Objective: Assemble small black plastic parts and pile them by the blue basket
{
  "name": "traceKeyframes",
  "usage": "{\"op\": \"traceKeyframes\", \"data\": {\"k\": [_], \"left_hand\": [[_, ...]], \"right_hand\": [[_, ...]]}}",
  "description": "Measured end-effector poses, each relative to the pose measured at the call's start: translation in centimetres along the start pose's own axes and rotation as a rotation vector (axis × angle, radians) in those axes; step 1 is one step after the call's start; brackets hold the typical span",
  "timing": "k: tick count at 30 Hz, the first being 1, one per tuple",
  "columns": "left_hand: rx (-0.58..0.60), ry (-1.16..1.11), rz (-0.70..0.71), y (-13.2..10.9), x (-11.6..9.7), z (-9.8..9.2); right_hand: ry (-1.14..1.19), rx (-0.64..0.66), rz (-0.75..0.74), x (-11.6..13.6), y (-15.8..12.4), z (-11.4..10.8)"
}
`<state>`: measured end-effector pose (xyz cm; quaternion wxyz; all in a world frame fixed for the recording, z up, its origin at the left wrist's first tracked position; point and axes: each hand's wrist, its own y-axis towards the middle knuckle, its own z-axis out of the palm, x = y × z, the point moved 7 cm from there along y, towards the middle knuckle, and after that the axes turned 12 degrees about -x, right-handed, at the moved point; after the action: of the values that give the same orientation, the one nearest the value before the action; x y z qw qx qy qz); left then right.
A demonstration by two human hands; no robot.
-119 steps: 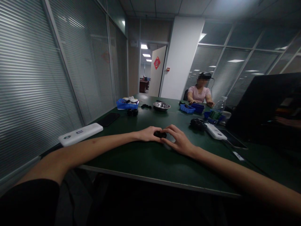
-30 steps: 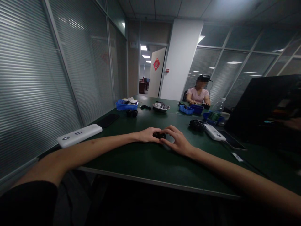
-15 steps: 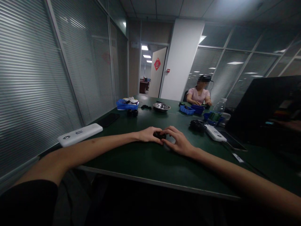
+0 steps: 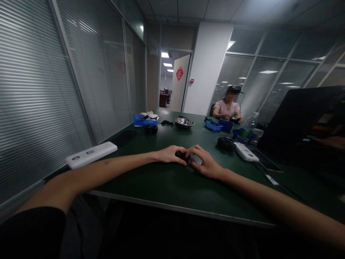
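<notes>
Both my arms stretch out over the dark green table (image 4: 167, 185). My left hand (image 4: 169, 154) and my right hand (image 4: 205, 162) meet at its middle, fingers curled round a small black part (image 4: 182, 155) that rests on the tabletop. The left fingers close on its left side, the right thumb and forefinger pinch its right side. What the part is stays too dark and small to tell.
A white power bank (image 4: 91, 154) lies at the left edge, a black phone (image 4: 124, 137) behind it. Black parts (image 4: 225, 143), a white device (image 4: 244, 151), a water bottle (image 4: 247, 130), blue trays (image 4: 215, 125), a steel bowl (image 4: 184, 123) and a dark screen (image 4: 304, 118) stand further off. A person (image 4: 228, 107) sits opposite.
My right fingers have drawn in a little closer over the black part. The person opposite has lifted something in their hands. My arms have stayed where they were.
</notes>
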<state>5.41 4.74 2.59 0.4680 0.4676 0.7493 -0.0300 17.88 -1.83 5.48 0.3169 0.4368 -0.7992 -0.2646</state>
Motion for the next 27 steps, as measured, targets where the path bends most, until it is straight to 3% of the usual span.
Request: {"op": "traceKeyframes", "data": {"k": [11,19,27], "left_hand": [[-0.007,-0.049,-0.038,0.0,0.8,0.0],[0.01,-0.044,-0.078,-0.2,0.4,0.0],[0.004,-0.019,-0.045,0.0,0.2,0.0]], "right_hand": [[0.02,-0.033,-0.009,0.6,0.2,-0.2],[-0.134,-0.036,0.082,-0.5,0.2,0.2],[-0.047,0.002,-0.018,0.8,0.2,-0.1]]}}
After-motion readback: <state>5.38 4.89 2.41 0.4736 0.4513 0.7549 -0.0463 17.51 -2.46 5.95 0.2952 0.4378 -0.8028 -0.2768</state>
